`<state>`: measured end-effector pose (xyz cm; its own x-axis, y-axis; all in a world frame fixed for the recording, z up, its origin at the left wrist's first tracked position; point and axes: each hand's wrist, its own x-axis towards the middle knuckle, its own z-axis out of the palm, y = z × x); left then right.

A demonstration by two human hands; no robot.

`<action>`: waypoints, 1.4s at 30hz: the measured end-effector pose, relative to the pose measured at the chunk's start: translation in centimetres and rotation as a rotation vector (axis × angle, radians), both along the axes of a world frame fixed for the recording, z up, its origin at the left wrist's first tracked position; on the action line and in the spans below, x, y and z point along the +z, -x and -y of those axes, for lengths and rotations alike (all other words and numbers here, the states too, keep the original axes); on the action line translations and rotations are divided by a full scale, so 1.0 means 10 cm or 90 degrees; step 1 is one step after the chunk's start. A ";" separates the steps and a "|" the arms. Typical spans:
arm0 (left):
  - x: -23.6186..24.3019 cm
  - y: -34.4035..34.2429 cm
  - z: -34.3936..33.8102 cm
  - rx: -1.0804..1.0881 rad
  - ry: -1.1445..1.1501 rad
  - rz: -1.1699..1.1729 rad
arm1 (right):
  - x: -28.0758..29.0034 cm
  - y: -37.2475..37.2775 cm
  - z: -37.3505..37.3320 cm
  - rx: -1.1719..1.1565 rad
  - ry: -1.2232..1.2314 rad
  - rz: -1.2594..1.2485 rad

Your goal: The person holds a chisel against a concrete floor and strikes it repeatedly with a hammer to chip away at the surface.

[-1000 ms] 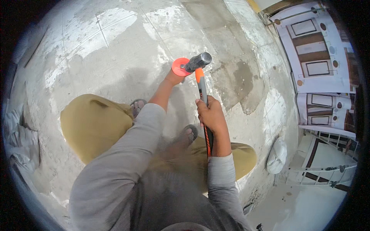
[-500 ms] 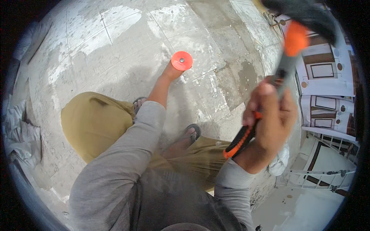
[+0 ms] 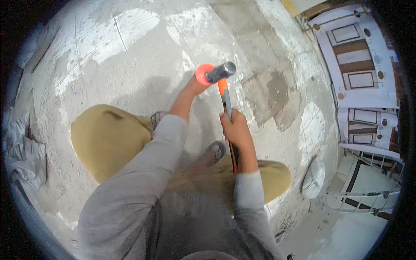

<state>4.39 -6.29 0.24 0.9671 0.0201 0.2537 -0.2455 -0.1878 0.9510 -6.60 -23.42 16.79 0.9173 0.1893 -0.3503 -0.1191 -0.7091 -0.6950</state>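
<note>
A crumpled grey sack (image 3: 21, 151) lies far left of the orange disc (image 3: 203, 74). Nearer, the left hand (image 3: 194, 86) sits just below the disc and against it, fingers wrapped around something hidden beneath it. The hammer (image 3: 224, 93) has its dark head resting on the disc's right edge. Below the disc, the right hand (image 3: 236, 130) is clenched round the orange-and-black handle. Well right of the disc, a white bag (image 3: 313, 178) lies on the concrete floor (image 3: 130, 52).
</note>
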 end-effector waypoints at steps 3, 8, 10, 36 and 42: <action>-0.01 0.14 -0.05 0.027 0.015 -0.012 | 0.40 0.09 -0.09 -0.093 -0.037 -0.090; -0.38 0.02 -0.19 0.076 -0.067 -0.034 | 0.79 0.16 -0.09 -0.139 -0.169 -0.052; -0.31 0.02 -0.17 0.063 -0.065 -0.077 | 1.02 0.17 -0.08 -0.159 -0.193 -0.014; -0.07 0.06 -0.16 -0.006 -0.037 -0.053 | 0.36 0.23 0.00 -0.057 -0.101 0.010; -0.25 0.08 -0.22 0.089 -0.066 -0.020 | 1.18 0.24 -0.17 -0.158 -0.226 -0.024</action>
